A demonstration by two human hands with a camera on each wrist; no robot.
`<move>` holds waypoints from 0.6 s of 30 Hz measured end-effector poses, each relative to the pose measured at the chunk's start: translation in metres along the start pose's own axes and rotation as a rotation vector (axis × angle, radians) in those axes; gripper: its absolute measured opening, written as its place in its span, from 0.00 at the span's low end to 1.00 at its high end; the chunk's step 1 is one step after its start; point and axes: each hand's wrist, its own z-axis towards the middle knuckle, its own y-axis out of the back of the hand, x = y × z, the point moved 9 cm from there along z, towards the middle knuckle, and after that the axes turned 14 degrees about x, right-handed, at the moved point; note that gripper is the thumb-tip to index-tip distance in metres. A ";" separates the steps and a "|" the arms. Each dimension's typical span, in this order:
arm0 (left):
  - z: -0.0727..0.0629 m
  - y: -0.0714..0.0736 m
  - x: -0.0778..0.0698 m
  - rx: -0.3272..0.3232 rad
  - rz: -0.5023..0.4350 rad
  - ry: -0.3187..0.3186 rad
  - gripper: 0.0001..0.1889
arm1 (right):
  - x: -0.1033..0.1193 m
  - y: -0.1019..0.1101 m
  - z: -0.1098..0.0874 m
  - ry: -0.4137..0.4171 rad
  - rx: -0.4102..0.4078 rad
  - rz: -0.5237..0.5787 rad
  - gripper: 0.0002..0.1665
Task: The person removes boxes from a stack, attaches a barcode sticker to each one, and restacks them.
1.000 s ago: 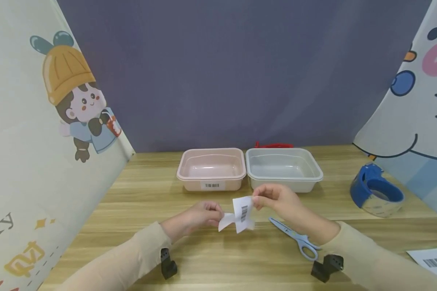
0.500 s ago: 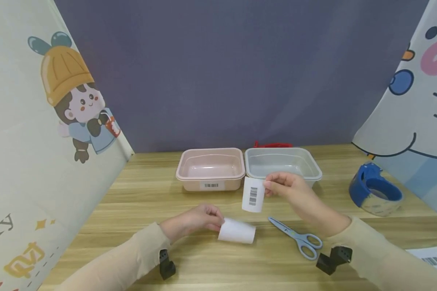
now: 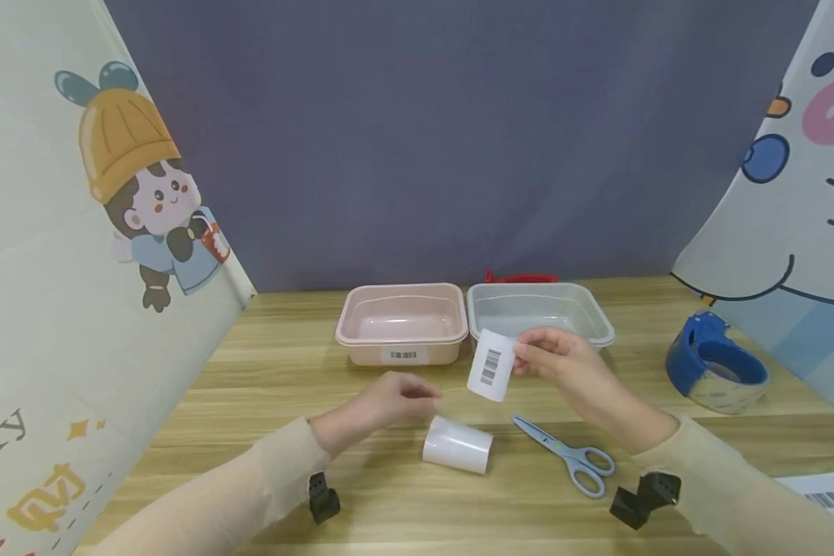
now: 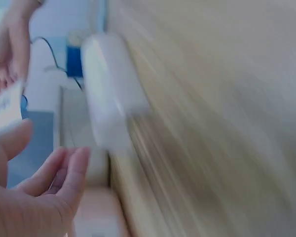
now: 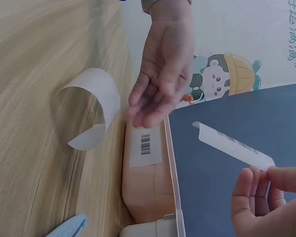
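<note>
My right hand (image 3: 559, 363) pinches a white barcode label (image 3: 492, 365) by its edge, in front of the white tub (image 3: 540, 309). In the right wrist view the label (image 5: 234, 148) looks slightly curled. My left hand (image 3: 396, 405) holds nothing; in the left wrist view its thumb and fingers are apart. Just below its fingertips is a curled piece of blank white paper (image 3: 457, 445), a rolled arch in the right wrist view. The pink tub (image 3: 361, 352) bears a barcode label (image 3: 405, 355) on its front.
Light blue scissors (image 3: 563, 452) lie right of the curled paper. A blue tape dispenser (image 3: 698, 355) stands at the right. Another barcode sheet (image 3: 823, 494) lies at the right front edge. Something red (image 3: 524, 278) shows behind the white tub.
The label has come away from the blank paper and moved up and right with my right hand. My left hand has let go of the curled paper and lifted slightly.
</note>
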 end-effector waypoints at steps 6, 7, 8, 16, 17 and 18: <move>0.013 -0.031 -0.034 0.024 -0.486 -0.100 0.19 | 0.005 0.003 -0.001 0.024 -0.006 0.049 0.04; 0.016 -0.033 -0.039 -0.003 -0.526 -0.119 0.18 | 0.006 0.004 -0.002 0.024 -0.010 0.054 0.05; 0.019 -0.033 -0.044 -0.032 -0.565 -0.137 0.18 | 0.007 0.005 -0.003 0.023 -0.012 0.058 0.05; 0.039 -0.015 -0.060 -0.243 -0.591 -0.215 0.11 | 0.004 0.016 -0.013 0.004 -0.042 0.061 0.01; 0.042 -0.013 -0.061 -0.261 -0.579 -0.221 0.10 | 0.005 0.019 -0.014 0.008 -0.049 0.029 0.01; 0.044 -0.012 -0.061 -0.276 -0.566 -0.227 0.09 | 0.006 0.021 -0.016 0.014 -0.061 -0.004 0.02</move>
